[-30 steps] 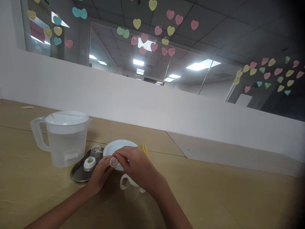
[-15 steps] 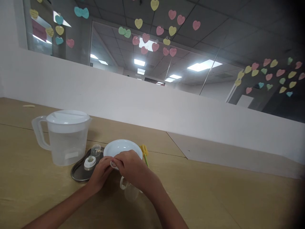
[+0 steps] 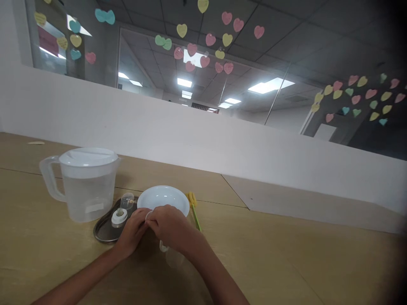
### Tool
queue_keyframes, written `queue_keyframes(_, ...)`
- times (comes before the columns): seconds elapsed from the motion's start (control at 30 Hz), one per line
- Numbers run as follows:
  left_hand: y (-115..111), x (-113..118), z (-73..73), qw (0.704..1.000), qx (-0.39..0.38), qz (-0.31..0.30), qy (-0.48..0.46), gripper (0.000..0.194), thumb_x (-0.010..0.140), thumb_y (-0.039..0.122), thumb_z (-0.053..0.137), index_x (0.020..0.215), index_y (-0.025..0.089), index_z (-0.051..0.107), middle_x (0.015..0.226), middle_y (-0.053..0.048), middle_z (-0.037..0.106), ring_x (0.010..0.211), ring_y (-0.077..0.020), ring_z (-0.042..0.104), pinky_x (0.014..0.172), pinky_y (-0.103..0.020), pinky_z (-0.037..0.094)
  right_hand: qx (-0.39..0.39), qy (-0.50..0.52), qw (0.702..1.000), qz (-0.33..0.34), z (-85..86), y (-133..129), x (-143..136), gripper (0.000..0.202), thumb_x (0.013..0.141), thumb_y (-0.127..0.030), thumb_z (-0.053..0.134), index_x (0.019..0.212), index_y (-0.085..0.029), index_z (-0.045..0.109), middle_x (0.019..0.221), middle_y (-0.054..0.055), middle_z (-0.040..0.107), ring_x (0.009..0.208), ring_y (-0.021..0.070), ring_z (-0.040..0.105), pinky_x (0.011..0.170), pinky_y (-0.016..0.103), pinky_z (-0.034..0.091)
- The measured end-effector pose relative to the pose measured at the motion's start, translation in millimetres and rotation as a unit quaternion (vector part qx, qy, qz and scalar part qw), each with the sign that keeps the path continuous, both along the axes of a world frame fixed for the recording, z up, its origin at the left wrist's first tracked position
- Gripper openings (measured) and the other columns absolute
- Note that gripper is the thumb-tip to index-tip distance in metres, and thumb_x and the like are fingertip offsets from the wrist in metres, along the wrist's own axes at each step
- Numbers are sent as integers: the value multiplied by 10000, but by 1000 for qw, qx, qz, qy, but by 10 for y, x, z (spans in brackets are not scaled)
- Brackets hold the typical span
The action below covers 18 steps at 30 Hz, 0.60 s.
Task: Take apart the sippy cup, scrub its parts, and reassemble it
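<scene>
Fingertips of both hands meet at a small clear piece (image 3: pixel 148 215), of which only a thin curved rim shows. The left hand (image 3: pixel 135 226) has its fingers bent and drawn together, pinching it from one side; the right hand (image 3: pixel 170 224) pinches it from the other, knuckles up, hiding most of the grip. How hard either one presses, I cannot tell.

The piece looks light, thin-walled and probably a little springy. It would likely turn slick if wet, and a hard squeeze might bend it out of round. The rim seems the best place to take hold, with finger and thumb opposed and the pressure kept low.

Just beyond the right hand is a white bowl (image 3: pixel 163 190), its near edge partly covered by that hand. To the right of the same hand lies a brush (image 3: pixel 192 201), yellow at the far end and green along the handle. Below the right hand, partly hidden by it, is a clear cup (image 3: pixel 174 258) with a white handle (image 3: pixel 163 246).

Left of the left hand, a dark tray (image 3: pixel 101 235) carries a white ring (image 3: pixel 119 217) and, farther off, a clear cap (image 3: pixel 127 201). Past the tray stands a lidded jug (image 3: pixel 89 186), likely heavy with its liquid.
</scene>
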<state>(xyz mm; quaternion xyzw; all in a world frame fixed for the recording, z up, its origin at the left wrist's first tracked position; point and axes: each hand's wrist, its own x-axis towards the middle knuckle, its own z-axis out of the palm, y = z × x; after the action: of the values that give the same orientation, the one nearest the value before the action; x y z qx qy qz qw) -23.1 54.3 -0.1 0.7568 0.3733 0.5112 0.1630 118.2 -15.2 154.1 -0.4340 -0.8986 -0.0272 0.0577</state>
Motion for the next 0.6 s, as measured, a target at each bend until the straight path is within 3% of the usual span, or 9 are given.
queue_keyframes(0.17,-7,-17,9,1000,0,-14,-2,303,875,389,449,942,205,679,1036,-70,658,983,-227,569,877,-346,446,11,-41,999,-20,-30,54,-12,252,928,-217,458,805,-132,661,802,51,664,720,163,572,541,258,323)
queue_keyframes(0.27,13,-30,1,1000,9,-6,-2,306,877,379,435,918,204,683,1009,-66,666,950,-222,574,859,-343,450,49,-70,996,14,-46,73,-25,244,934,-234,457,834,-148,663,831,52,672,749,173,592,567,256,362)
queue_keyframes(0.4,79,-26,-46,999,19,24,11,308,852,379,445,802,205,694,911,-63,683,878,-223,585,837,-365,459,96,-122,986,53,-48,71,-41,137,865,-127,511,890,-174,638,815,33,666,719,180,599,523,254,359)
queue_keyframes(0.6,106,22,-65,998,6,59,28,325,834,356,433,709,200,689,850,-68,681,849,-234,573,835,-410,464,127,-86,986,70,-56,35,-52,124,870,-131,494,849,-189,601,781,17,657,724,178,598,508,269,348)
